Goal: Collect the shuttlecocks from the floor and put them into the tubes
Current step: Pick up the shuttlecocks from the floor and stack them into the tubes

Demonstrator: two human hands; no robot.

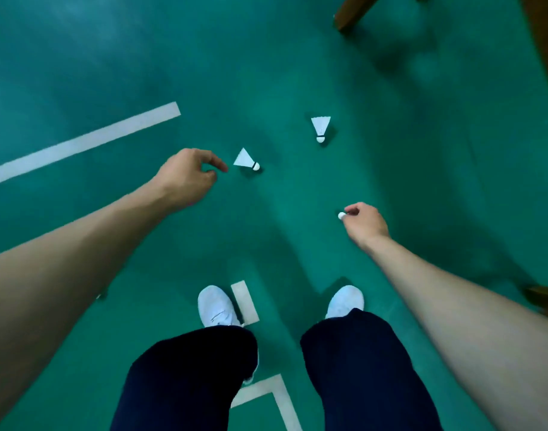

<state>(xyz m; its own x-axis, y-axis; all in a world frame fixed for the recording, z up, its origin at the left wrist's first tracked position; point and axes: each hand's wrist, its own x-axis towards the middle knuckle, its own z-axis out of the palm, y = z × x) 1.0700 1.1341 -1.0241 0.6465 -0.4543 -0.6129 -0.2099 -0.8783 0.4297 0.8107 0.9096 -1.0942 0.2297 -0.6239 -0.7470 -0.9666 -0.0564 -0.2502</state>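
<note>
1. I see the left hand (185,177), fingers loosely curled and empty, just beside a lying shuttlecock (246,160).
2. The right hand (363,223) pinches a white cork (341,215); its feathers are hidden.
3. Another shuttlecock (320,128) lies on the floor (95,73).

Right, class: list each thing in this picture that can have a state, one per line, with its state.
Near shuttlecock: on its side on the floor, not held.
Far shuttlecock: on the floor, cork towards the person, not held.
Held shuttlecock: in the right hand, only its cork showing.
Left hand: fingers loosely curled, beside the near shuttlecock, apart from it.
Right hand: grips a shuttlecock.
</note>
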